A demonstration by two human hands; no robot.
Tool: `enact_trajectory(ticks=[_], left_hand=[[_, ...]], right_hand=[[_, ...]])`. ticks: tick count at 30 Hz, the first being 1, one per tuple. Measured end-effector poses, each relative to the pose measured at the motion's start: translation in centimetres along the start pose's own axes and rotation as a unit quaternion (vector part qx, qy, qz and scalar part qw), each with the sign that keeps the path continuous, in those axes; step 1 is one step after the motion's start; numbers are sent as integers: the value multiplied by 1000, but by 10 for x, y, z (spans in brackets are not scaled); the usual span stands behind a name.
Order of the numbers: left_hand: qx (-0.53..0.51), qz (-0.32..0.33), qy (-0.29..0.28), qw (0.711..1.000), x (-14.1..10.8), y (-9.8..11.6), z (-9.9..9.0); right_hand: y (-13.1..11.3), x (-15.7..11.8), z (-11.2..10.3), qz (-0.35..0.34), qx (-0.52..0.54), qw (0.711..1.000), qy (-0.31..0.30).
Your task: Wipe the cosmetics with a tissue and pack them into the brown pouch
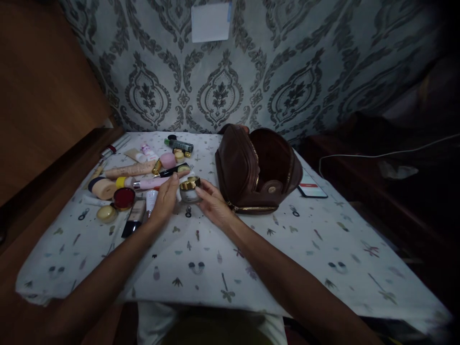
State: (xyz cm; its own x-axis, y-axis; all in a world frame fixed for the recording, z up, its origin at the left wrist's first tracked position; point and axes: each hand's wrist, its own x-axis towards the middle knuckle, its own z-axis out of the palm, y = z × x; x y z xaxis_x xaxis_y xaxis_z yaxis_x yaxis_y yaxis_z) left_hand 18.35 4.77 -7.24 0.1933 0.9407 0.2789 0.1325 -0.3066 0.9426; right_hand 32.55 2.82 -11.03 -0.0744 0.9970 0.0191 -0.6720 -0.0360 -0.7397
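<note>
Resting in the fingers (203, 185) of the right hand (214, 203), gold-lidded jar (189, 188)

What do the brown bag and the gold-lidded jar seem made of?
Bag: probably leather or imitation leather, from its smooth, soft sheen. Jar: glass or clear plastic, as its sides look see-through; the shiny gold lid could be metal or coated plastic.

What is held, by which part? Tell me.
A gold-lidded jar, by its right side, in the right hand; the left hand may touch it too.
</note>
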Motion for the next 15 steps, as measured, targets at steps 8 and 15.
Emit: enact_trajectory(ticks=[8,15], left_hand=[[-18,-27,90,995,8,-1,-10],[17,-23,80,996,9,3,-17]], right_hand=[[3,0,2,-58,-88,994,5],[1,3,-2,-92,-105,990,15]])
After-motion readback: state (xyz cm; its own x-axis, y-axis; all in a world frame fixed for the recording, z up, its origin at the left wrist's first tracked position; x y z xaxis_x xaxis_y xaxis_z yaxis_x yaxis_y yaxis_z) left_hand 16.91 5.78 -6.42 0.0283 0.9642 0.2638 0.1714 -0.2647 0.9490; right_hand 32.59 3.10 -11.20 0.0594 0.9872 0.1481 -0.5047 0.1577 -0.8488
